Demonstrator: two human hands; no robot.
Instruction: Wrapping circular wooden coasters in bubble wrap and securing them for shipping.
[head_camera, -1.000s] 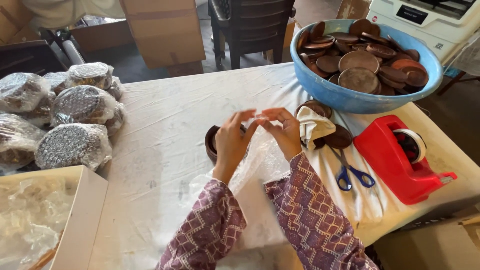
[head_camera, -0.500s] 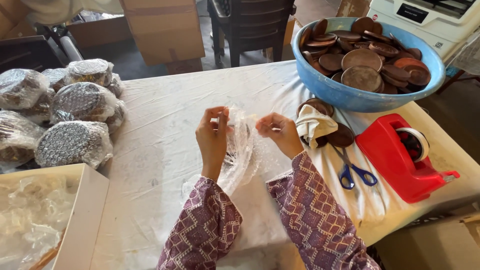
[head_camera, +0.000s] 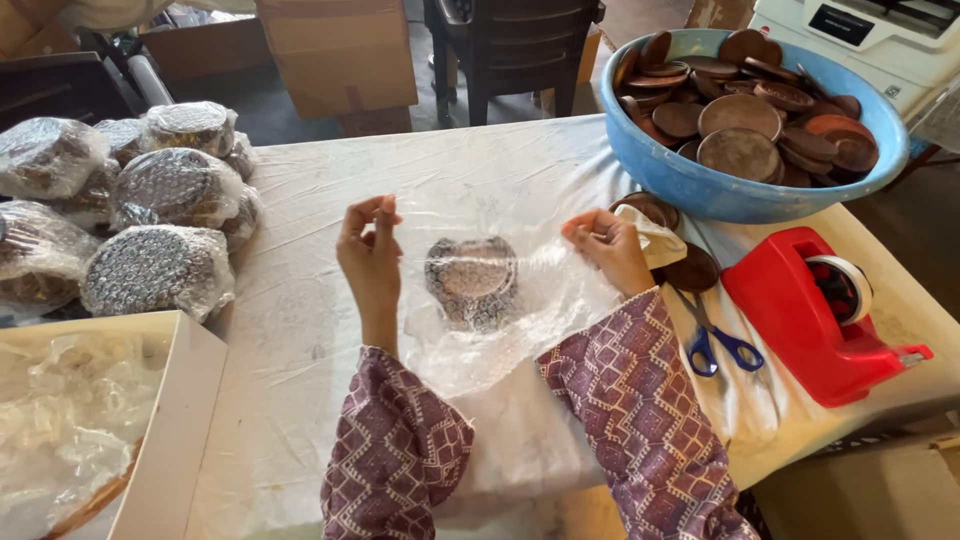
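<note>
Boxes first: far to the left of the clear plastic sheet (head_camera: 500, 300) sits a white box (head_camera: 160, 440) with more crinkly plastic inside, and above it a pile of wrapped bundles (head_camera: 150, 210) rests on the white table (head_camera: 300, 330). The left hand (head_camera: 372, 262) is at the left edge of the sheet, thumb and fingers pinched on the thin plastic. Through the sheet, right in its middle, shows a small stack of brown round discs (head_camera: 472, 282). The right hand (head_camera: 610, 250) pinches the sheet's right edge, so the plastic is pulled wide between both hands. I think the plastic could rip if the hands pull too hard, because it looks very thin. It could also slip out of the fingers and flop down in a crumple. If the sheet snags the stack, the discs could slide apart. Just right of the sheet lie a few loose brown discs (head_camera: 690, 268) and blue scissors (head_camera: 715, 345), and a sleeve could knock them. Farther right stand a red tape holder (head_camera: 810, 320) and a big blue bowl (head_camera: 700, 190) full of discs; a bump there could spill them.
</note>
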